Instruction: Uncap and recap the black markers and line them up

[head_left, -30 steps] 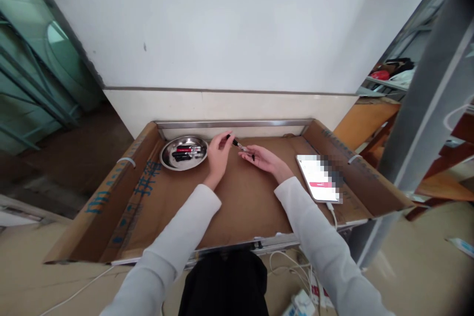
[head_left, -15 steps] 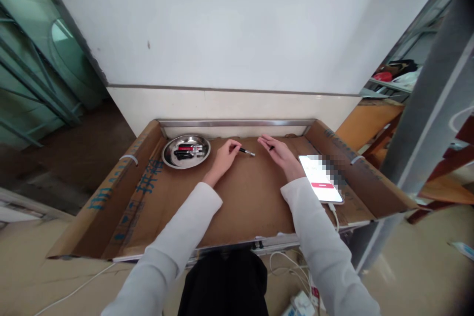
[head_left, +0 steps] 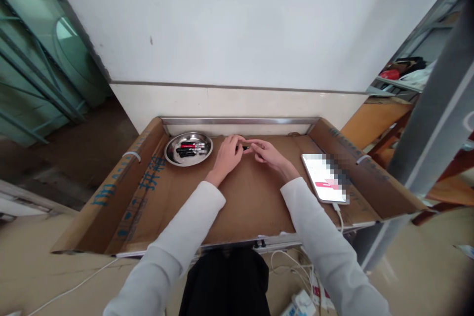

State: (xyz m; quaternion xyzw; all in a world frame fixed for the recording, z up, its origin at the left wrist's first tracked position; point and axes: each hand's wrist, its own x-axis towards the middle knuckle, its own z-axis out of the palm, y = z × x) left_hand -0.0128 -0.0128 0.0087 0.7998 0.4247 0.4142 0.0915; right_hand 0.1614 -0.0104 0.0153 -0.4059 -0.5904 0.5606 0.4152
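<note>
Over the middle of the cardboard, my left hand (head_left: 227,155) is closed around a black pen (head_left: 245,147), most of which its fingers hide. My right hand (head_left: 269,154) has come up to the pen's right end, with thumb and index finger pinched there. The small dark piece it held is hidden now, so I cannot tell how it sits against the pen. To the left stands a round metal dish (head_left: 171,157) holding several red and black pens (head_left: 191,148) with clear parts.
A cardboard liner (head_left: 244,207) with raised side walls covers the table. On its right lies a lit phone (head_left: 322,177) with a white cable (head_left: 339,219) plugged in. A wall (head_left: 237,34) rises behind, and a metal post (head_left: 425,123) stands at the right.
My hands have come together: the right moved left to the pen's end, and the left turned over the pen. The view has shifted slightly.
</note>
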